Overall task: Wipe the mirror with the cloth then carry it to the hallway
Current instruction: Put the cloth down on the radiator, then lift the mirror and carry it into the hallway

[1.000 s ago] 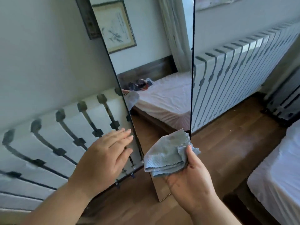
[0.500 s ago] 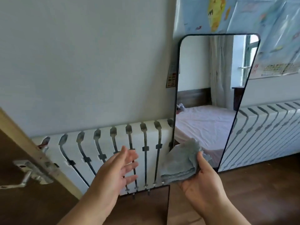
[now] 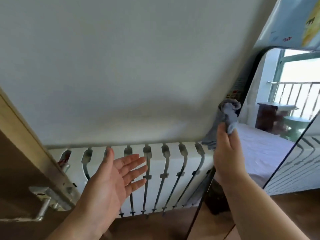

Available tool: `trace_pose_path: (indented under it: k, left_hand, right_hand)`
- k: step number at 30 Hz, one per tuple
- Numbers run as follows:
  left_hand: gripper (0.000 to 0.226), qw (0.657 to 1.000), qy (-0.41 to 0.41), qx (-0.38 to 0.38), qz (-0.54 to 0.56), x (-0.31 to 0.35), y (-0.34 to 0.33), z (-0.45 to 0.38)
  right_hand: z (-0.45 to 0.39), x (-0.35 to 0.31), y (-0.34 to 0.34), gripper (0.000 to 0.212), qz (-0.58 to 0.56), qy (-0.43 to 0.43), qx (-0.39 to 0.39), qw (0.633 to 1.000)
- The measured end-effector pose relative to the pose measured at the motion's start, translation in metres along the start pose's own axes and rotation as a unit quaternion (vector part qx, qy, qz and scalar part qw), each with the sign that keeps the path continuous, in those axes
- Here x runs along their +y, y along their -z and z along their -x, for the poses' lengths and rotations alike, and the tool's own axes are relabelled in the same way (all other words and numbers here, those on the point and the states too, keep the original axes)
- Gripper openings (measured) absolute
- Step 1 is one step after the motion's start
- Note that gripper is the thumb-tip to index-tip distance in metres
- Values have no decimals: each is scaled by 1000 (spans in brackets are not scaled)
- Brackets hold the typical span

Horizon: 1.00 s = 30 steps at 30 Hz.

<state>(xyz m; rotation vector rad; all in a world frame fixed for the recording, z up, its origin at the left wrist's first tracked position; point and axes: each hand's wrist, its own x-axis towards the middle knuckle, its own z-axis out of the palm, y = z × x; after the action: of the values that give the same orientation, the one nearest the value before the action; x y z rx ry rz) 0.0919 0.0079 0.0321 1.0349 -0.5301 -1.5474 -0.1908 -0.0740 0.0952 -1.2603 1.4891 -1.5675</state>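
A tall black-framed mirror [image 3: 270, 149] leans against the wall at the right, reflecting a bed and a window. My right hand [image 3: 226, 153] is raised at the mirror's left edge and grips a crumpled blue-grey cloth [image 3: 223, 122], which touches the frame. My left hand [image 3: 114, 177] hovers open, palm up and fingers spread, in front of the radiator, touching nothing. The mirror's right side runs out of view.
A white radiator [image 3: 155, 177] with grey slots runs along the plain wall behind both hands. A wooden door [image 3: 19, 170] with a metal handle [image 3: 39, 203] stands open at the left. A poster [image 3: 294, 21] hangs above the mirror. The floor [image 3: 155, 227] is brown wood.
My right hand has lifted the cloth up to the mirror's left edge. The view has swung left and up. My left hand stays open, now turned palm up.
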Motion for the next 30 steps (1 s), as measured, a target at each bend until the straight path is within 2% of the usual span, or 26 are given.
trace_pose_path:
  k: [1, 2, 3, 5, 7, 8, 9, 11, 14, 17, 22, 27, 30]
  left_hand:
    - [86, 1000, 8, 3, 6, 0, 5, -9]
    - [86, 1000, 14, 8, 10, 0, 8, -15]
    - [87, 1000, 20, 14, 10, -1, 9, -21]
    - [90, 999, 26, 25, 2, -3, 9, -30]
    - [90, 999, 23, 34, -8, -4, 8, -37]
    - [89, 999, 22, 36, -12, -4, 7, -39]
    - [88, 999, 23, 38, -15, -4, 7, -41]
    - [87, 999, 26, 36, -21, -2, 6, -42]
    - [87, 998, 27, 40, -37, 0, 6, -43]
    - [87, 998, 31, 32, -40, 0, -4, -43]
    - [87, 998, 37, 4, -52, -10, -43, -52]
    - [83, 997, 46, -26, -59, -38, -96, -60]
    - [80, 996, 53, -31, -60, -65, -135, -63]
  right_hand:
    - [-5, 8, -10, 26, 84, 66, -34, 994]
    - [-8, 20, -20, 38, 177, 124, -79, 973]
    - [-12, 35, -30, 53, 275, 164, -136, 938]
    - [-9, 70, -52, 66, 468, 167, -253, 830]
    - [10, 105, -69, 74, 597, 161, -328, 715]
    - [17, 118, -73, 81, 624, 162, -338, 686]
    - [23, 125, -75, 87, 634, 162, -331, 680]
    - [24, 129, -73, 92, 628, 159, -315, 694]
    - [21, 121, -66, 92, 605, 159, -337, 704]
    - [25, 108, -42, 88, 533, 156, -329, 764]
    - [40, 99, 37, 83, 428, 130, -193, 873]
    - [40, 110, 136, 86, 369, 38, -58, 927]
    - [28, 127, 199, 87, 296, -24, 37, 954]
